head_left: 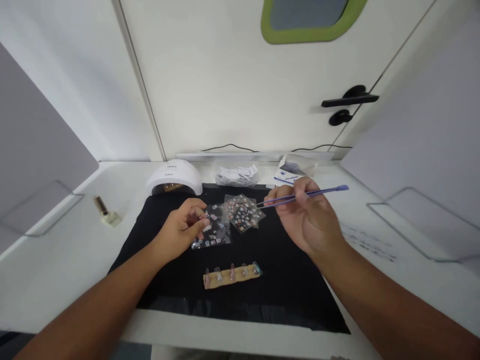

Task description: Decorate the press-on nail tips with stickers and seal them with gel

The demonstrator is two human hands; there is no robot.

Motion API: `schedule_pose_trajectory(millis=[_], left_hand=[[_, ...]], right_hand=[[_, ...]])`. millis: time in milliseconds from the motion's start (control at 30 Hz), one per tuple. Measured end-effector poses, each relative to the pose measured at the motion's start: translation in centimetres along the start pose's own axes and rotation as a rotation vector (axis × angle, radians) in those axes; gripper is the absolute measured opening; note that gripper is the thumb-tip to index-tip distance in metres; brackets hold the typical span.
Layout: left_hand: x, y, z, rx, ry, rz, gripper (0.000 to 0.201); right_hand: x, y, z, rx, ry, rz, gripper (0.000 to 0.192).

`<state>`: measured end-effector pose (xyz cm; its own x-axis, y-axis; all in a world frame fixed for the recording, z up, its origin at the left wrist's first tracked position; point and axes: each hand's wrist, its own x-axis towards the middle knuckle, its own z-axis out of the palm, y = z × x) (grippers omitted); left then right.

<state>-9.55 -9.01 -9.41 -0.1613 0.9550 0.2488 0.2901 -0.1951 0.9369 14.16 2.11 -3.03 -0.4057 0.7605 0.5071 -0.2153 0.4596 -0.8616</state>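
Observation:
My right hand [308, 220] pinches a pair of purple tweezers [287, 198], its thin tips pointing left over a clear sticker sheet [243, 212] with small dark, white and orange designs. Curled at the left edge of another clear nail sticker sheet [219, 232], my left hand [183, 227] grips it between thumb and fingers. The two sheets partly overlap. Nearer to me, a tan strip [225, 281] carries several false nails [232, 272], pinkish, clear and one teal. Whether the tweezers hold a sticker is too small to tell.
A black mat [285, 285] covers the middle of the white table. Behind it are a white nail lamp [174, 175], a plastic bag of white packets [237, 176] and an alcohol pad box [290, 172]. A polish bottle [108, 214] stands left; a transparent sheet [369, 242] lies right.

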Motion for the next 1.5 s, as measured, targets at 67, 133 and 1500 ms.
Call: schedule_pose_trajectory(millis=[67, 133, 1500], left_hand=[[0.0, 0.2, -0.1, 0.018, -0.001, 0.015, 0.019], [0.1, 0.5, -0.3, 0.045, -0.005, 0.035, 0.012], [8.0, -5.7, -7.7, 1.038, 0.294, -0.576, 0.034]], right_hand=[[-0.1, 0.1, 1.3, 0.071, -0.059, 0.009, 0.03], [-0.8, 0.8, 2.3, 0.118, -0.141, 0.011, 0.029], [1.4, 8.7, -3.4, 0.257, -0.002, -0.079, 0.027]])
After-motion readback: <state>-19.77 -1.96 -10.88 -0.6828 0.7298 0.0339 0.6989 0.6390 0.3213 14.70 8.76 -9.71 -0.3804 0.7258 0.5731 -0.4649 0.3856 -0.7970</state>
